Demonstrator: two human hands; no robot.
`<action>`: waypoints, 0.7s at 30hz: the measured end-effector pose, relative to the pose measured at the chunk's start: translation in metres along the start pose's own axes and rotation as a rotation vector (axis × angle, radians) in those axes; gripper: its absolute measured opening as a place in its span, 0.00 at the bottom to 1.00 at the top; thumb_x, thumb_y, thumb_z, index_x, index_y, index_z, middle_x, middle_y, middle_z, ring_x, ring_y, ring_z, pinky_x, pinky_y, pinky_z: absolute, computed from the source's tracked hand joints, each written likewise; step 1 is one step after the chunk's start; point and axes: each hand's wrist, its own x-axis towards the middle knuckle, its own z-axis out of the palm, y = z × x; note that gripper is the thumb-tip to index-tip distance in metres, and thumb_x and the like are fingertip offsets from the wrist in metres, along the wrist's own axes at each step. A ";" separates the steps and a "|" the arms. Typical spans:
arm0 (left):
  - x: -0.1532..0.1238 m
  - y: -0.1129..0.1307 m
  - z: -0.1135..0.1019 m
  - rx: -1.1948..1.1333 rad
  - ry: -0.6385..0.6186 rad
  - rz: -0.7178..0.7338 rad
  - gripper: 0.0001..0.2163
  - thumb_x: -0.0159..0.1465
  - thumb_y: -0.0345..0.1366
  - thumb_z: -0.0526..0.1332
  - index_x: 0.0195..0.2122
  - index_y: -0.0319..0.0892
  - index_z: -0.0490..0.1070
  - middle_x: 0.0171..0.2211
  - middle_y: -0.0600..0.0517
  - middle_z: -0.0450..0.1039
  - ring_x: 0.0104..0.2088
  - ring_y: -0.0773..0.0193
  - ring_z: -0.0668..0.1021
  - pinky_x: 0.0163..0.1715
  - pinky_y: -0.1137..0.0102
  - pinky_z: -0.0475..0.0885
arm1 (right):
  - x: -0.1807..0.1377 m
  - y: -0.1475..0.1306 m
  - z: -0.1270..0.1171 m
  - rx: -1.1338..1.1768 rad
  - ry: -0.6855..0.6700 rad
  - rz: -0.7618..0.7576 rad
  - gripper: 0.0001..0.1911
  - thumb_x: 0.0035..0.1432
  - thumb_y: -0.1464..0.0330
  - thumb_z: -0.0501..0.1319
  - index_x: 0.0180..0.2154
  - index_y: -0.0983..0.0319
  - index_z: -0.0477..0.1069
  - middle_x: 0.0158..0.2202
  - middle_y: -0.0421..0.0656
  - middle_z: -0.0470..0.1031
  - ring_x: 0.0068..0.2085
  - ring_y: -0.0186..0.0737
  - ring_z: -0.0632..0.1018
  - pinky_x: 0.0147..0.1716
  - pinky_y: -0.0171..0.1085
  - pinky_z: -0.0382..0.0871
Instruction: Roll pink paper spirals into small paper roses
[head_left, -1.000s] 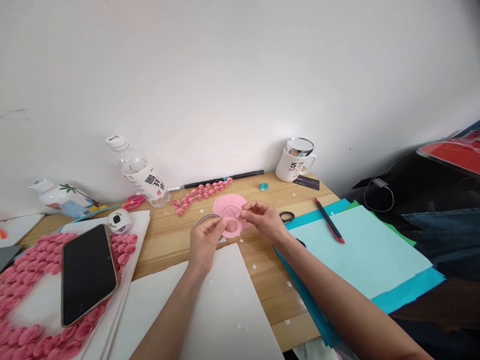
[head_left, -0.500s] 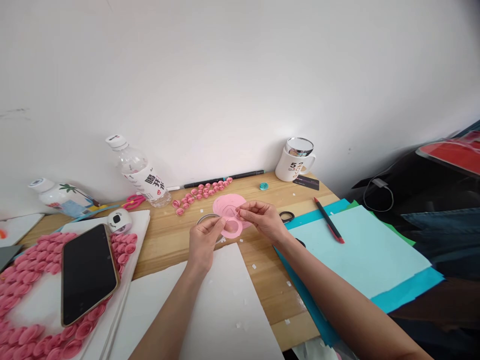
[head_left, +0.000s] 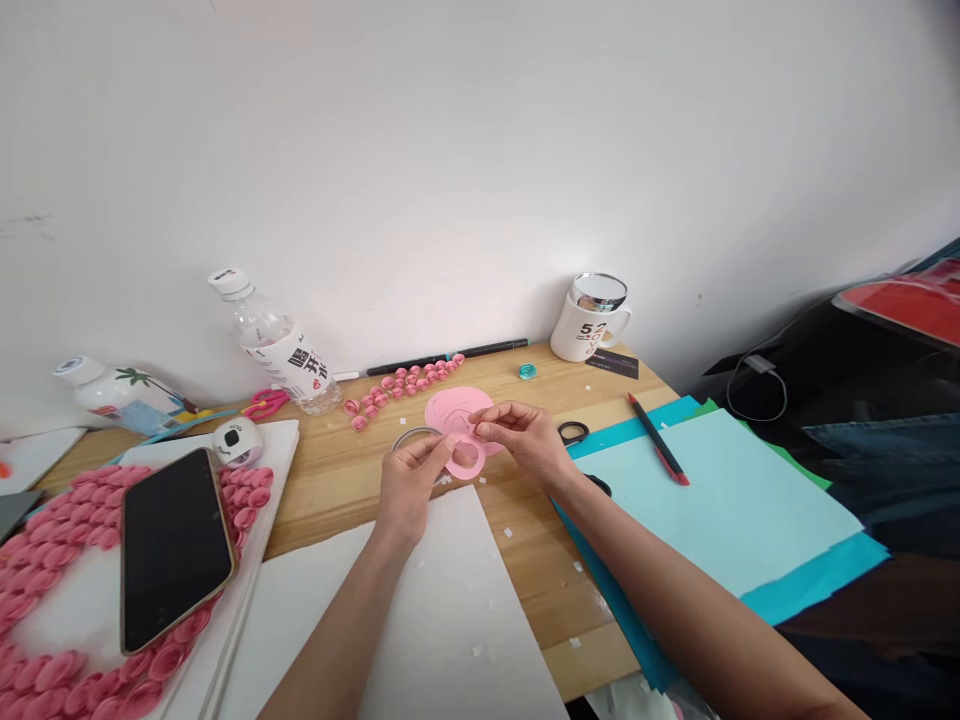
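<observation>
Both of my hands are raised over the middle of the wooden desk [head_left: 337,480]. My left hand [head_left: 409,485] pinches the lower loop of a pink paper spiral strip [head_left: 466,458]. My right hand [head_left: 521,435] pinches the strip's other end with closed fingertips. Behind the hands lies a pink paper disc [head_left: 454,407] with cut spiral lines. A clear tape ring [head_left: 409,437] lies just left of the strip.
A row of small pink paper roses [head_left: 401,385] lies near the wall. A phone [head_left: 174,545] rests on a white board ringed with pink roses [head_left: 45,520]. Two bottles [head_left: 274,345], pink scissors [head_left: 266,402], a mug [head_left: 592,320], pens, black scissors [head_left: 574,432] and blue paper sheets [head_left: 712,500] surround the hands.
My right hand's fingers have shifted slightly left along the pink strip, and the strip's loop now hangs rounder between my hands. The view has barely moved.
</observation>
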 end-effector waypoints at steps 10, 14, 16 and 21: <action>0.001 0.002 0.000 -0.061 0.029 -0.018 0.10 0.51 0.40 0.64 0.21 0.37 0.74 0.26 0.50 0.74 0.30 0.65 0.74 0.33 0.70 0.71 | 0.000 0.000 -0.002 0.001 -0.040 0.019 0.11 0.43 0.64 0.67 0.31 0.61 0.76 0.32 0.43 0.78 0.32 0.36 0.76 0.39 0.39 0.70; 0.000 0.002 0.001 -0.033 -0.031 -0.007 0.10 0.52 0.41 0.63 0.23 0.37 0.75 0.27 0.49 0.74 0.31 0.63 0.75 0.33 0.69 0.72 | 0.000 0.001 -0.001 -0.022 -0.039 0.013 0.11 0.41 0.64 0.68 0.29 0.61 0.74 0.27 0.41 0.77 0.28 0.35 0.76 0.34 0.38 0.70; -0.001 0.003 0.001 -0.017 -0.053 -0.008 0.10 0.53 0.40 0.63 0.24 0.38 0.76 0.27 0.49 0.74 0.31 0.64 0.75 0.33 0.70 0.72 | -0.001 0.001 0.000 -0.038 -0.045 0.012 0.11 0.40 0.64 0.68 0.28 0.61 0.73 0.25 0.40 0.75 0.28 0.34 0.75 0.31 0.36 0.70; -0.002 0.004 0.001 0.009 -0.067 -0.024 0.10 0.53 0.41 0.62 0.24 0.38 0.76 0.27 0.49 0.74 0.30 0.65 0.74 0.32 0.71 0.71 | -0.002 0.001 0.002 -0.069 -0.018 -0.003 0.10 0.40 0.65 0.69 0.26 0.61 0.72 0.27 0.40 0.75 0.28 0.33 0.74 0.29 0.34 0.69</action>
